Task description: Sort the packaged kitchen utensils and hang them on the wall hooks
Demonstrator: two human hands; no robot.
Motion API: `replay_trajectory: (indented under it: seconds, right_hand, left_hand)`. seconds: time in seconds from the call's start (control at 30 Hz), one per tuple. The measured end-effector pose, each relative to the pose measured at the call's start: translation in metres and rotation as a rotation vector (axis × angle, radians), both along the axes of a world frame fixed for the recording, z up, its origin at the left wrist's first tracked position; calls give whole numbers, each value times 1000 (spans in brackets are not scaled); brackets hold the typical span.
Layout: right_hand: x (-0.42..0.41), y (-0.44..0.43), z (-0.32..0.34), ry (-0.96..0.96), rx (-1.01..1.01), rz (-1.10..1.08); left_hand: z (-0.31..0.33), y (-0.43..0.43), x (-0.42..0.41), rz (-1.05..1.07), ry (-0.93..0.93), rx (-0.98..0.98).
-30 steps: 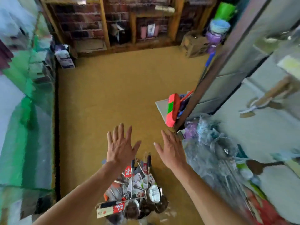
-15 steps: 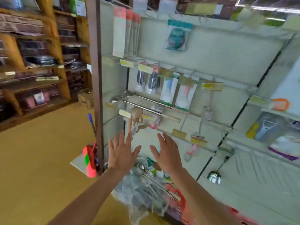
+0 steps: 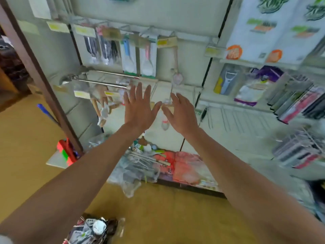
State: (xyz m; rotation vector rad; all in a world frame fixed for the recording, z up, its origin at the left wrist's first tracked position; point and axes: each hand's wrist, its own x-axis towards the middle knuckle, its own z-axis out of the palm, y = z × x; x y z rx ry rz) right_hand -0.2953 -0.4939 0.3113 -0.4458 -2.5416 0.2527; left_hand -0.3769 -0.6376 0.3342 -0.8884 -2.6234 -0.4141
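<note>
**Ana:** Where were the packaged utensils just then?

**Ben:** Down on the floor (image 3: pixel 26 147), in two lots. A bundle (image 3: pixel 93 229) in clear wrapping lay at the bottom edge of the view. A looser heap (image 3: pixel 140 161) of wrapped metal pieces lay against the foot of the wall. Neither was in anyone's grasp.

**Ana:** And the hands?

**Ben:** Both were empty. The left hand (image 3: pixel 139 108) and the right hand (image 3: pixel 181 111) were raised in front of the wall with their backs to the camera. The fingers were straight and spread, and the thumbs were close together without touching.

**Ana:** Why hold them up like that?

**Ben:** I'd judge nothing had been picked up yet. The person seemed to be facing the display first, to see which sort hangs where.

**Ana:** What hung there?

**Ben:** Above the hands were carded spoons (image 3: pixel 139 57), with dark-handled cutlery packs (image 3: pixel 100 50) to their left. Two long ladles (image 3: pixel 95 80) lay across their pegs, probably because they were too long to hang straight. Wooden-handled brushes (image 3: pixel 102 110) dangled below them.

**Ana:** Was there any free room?

**Ben:** Yes, a row of bare hooks (image 3: pixel 228 118) just right of the right hand, which I'd say was the likeliest home for new stock. A peeler pack (image 3: pixel 226 80) hung above them. The price labels were too blurred to read.
</note>
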Motion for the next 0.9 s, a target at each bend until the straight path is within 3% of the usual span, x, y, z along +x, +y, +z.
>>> replay_trajectory:
  seconds: [0.4,0.6,0.77,0.9]
  right_hand:
    - [44,127,-148,-212,-181,-102]
    - [56,212,-233,-343,-250,-166]
    - [25,296,-280,-298,-188,-174]
    - [-9,342,-315,-57,-161,-205]
  left_hand:
    - [-136,142,34,-105,-172,-177]
    - [-225,233,41,-197,-342,-216]
    - [-271,326,6,-217,-418,-161]
    - [-297,388,-31,-189,-456,-113]
